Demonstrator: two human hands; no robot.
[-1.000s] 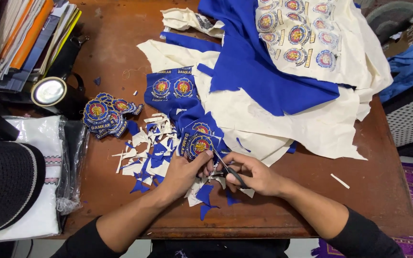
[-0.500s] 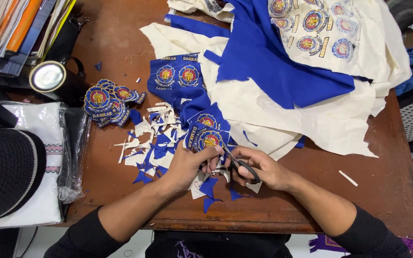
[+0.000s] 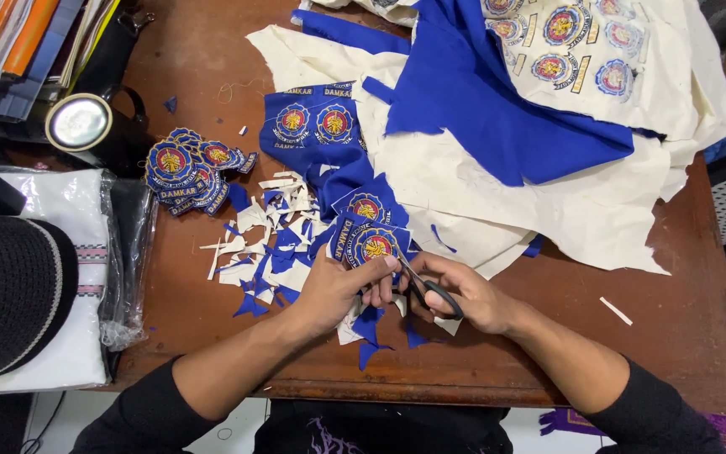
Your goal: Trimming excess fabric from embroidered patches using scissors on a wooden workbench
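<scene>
My left hand [image 3: 329, 290] pinches a round embroidered patch [image 3: 373, 245] on blue cloth; my right hand [image 3: 464, 294] grips black scissors [image 3: 426, 290] against the patch's edge, above scattered scraps [image 3: 266, 244].

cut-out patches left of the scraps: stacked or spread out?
Stacked. The round blue patches overlap in a loose fanned pile on the wooden table, beside the black can, apart from both hands.

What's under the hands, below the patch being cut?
Blue and cream fabric scraps lie on the brown table beneath the left hand and right hand. Whatever sits directly under the palms is covered.
</scene>
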